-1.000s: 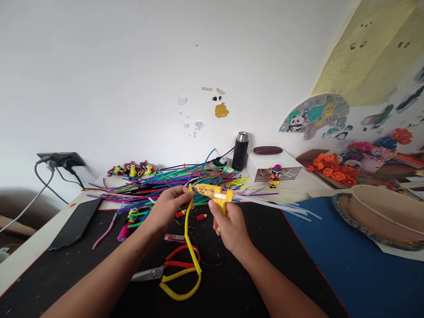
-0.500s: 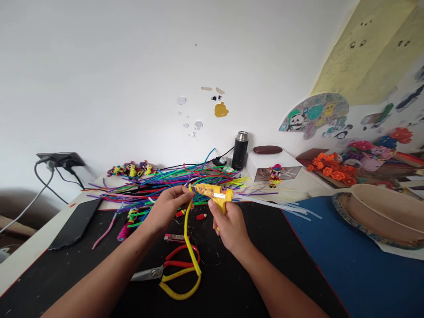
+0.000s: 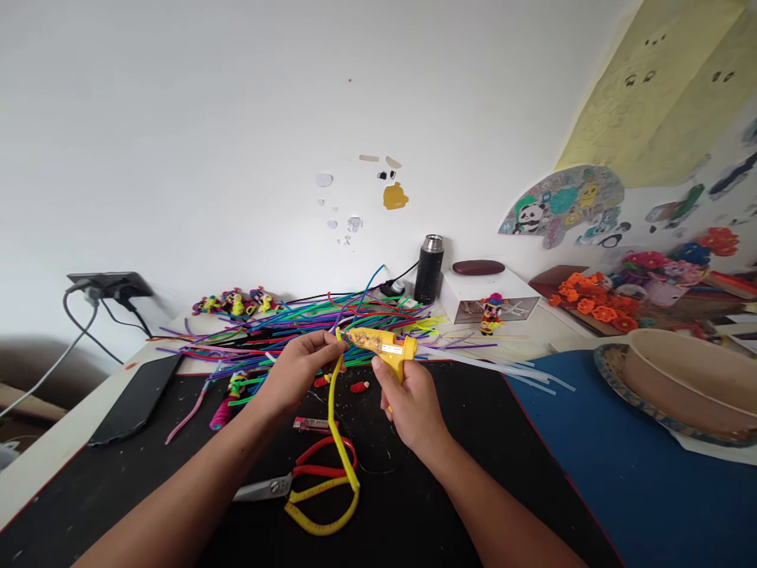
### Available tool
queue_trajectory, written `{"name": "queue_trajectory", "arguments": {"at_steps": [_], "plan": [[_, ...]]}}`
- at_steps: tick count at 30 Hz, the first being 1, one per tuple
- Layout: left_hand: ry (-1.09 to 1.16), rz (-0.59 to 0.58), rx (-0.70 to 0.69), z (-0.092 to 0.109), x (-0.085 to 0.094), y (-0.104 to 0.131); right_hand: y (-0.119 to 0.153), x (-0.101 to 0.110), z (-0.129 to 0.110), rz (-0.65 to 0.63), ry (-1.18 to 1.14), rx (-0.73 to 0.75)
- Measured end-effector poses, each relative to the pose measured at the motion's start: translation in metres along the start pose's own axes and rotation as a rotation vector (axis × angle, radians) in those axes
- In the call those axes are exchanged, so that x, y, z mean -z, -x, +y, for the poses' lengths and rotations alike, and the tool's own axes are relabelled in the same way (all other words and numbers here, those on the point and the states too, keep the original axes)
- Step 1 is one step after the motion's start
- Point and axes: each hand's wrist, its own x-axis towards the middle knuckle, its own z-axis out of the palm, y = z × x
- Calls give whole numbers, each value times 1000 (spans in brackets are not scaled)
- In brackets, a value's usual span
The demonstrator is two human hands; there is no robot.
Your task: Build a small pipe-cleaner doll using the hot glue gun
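Observation:
My right hand (image 3: 411,398) is wrapped round the handle of a yellow glue gun (image 3: 378,343), whose nozzle points left at my left fingertips. My left hand (image 3: 304,364) pinches the top end of a yellow pipe cleaner (image 3: 334,406), which hangs down toward the mat. Its lower end lies by scissors (image 3: 275,487) with red and yellow handles. A pink lighter (image 3: 311,424) and small red pieces (image 3: 359,387) rest on the black mat between my hands. The exact spot at the nozzle tip is too small to make out.
Many coloured pipe cleaners (image 3: 296,319) lie along the back, near small figures (image 3: 233,301). A black bottle (image 3: 429,270) stands beside a white box (image 3: 494,293). At left is a dark phone-like slab (image 3: 136,401); at right, a large bowl (image 3: 691,379).

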Motion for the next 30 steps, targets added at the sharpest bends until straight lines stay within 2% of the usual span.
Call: {"name": "queue_trajectory", "arguments": {"at_steps": [9, 30], "plan": [[-6, -11, -6, -4, 5, -1, 0, -1, -2, 0, 4, 11], [1, -14, 12, -2, 2, 1, 0, -1, 0, 12, -29, -5]]}}
